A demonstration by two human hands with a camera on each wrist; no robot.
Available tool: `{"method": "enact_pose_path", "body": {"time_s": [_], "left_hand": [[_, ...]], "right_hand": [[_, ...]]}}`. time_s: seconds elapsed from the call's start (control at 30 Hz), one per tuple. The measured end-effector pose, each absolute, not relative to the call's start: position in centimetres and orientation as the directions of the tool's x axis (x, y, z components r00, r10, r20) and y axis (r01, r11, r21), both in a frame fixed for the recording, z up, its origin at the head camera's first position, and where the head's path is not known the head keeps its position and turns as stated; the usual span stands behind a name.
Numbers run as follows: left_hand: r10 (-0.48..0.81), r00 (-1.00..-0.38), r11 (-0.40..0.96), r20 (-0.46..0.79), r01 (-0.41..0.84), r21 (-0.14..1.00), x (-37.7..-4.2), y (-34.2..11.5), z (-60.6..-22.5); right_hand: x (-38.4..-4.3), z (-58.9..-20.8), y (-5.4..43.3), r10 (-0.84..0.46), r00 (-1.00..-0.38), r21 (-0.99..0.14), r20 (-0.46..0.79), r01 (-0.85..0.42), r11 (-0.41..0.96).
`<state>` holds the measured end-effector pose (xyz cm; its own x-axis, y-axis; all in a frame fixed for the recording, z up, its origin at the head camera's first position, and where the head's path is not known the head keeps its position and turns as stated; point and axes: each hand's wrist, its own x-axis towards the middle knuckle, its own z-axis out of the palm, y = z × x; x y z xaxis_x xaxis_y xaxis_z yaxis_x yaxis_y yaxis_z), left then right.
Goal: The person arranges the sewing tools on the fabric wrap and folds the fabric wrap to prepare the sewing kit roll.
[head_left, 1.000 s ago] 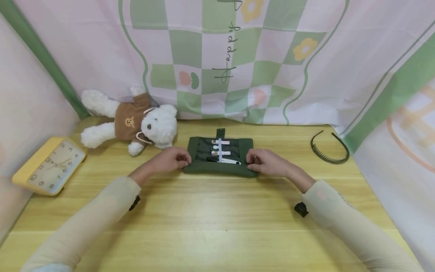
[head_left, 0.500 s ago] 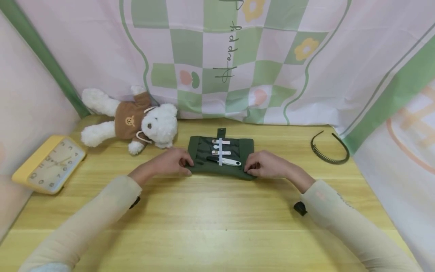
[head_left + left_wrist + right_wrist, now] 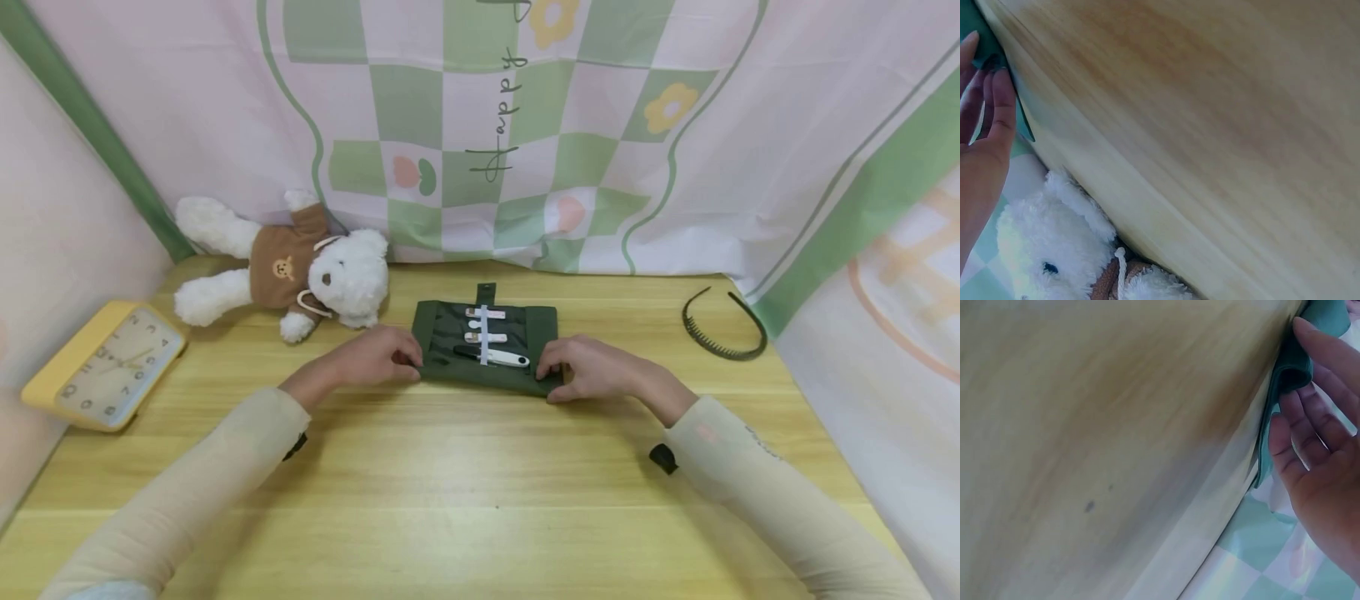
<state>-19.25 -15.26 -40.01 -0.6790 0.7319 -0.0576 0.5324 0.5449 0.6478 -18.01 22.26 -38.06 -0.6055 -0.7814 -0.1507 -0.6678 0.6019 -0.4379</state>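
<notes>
A dark green fabric tool pouch [image 3: 487, 377] lies unfolded near the back of the table. A white elastic band [image 3: 484, 333] inside it straps down small clippers [image 3: 491, 337] and a white-handled tool with a black end [image 3: 512, 359]. My left hand [image 3: 378, 354] pinches the pouch's near left corner. At the near right corner my right hand [image 3: 592, 367] grips the edge, thumb on the near side and fingers over the top. That edge shows as a rolled fold of cloth [image 3: 1294, 365] in the right wrist view.
A white plush dog [image 3: 300, 267] in a brown hoodie lies at the back left. In front of it stands a yellow clock [image 3: 112, 362]. A dark toothed headband [image 3: 723, 333] rests at the back right. A checked cloth [image 3: 480, 117] hangs behind the table.
The pouch's near strip has come down, and the white-handled tool shows more fully. My right thumb has shifted to the near edge; the left hand has regripped slightly at its corner.
</notes>
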Motion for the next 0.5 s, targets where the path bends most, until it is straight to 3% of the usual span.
{"method": "enact_pose_path", "body": {"time_s": [0.23, 0.5], "left_hand": [[0.712, -0.698, 0.565, -0.073, 0.508, 0.65, -19.2, -15.6, -39.8], [0.682, -0.724, 0.553, -0.106, 0.415, 0.723, -19.2, -15.8, -39.3]], "right_hand": [[-17.9, -38.1, 22.9, -0.774, -0.625, -0.501, -0.099, -0.64, 0.582], [-18.5, -37.5, 23.4, -0.729, -0.672, -0.589, -0.132, -0.538, 0.603]]}}
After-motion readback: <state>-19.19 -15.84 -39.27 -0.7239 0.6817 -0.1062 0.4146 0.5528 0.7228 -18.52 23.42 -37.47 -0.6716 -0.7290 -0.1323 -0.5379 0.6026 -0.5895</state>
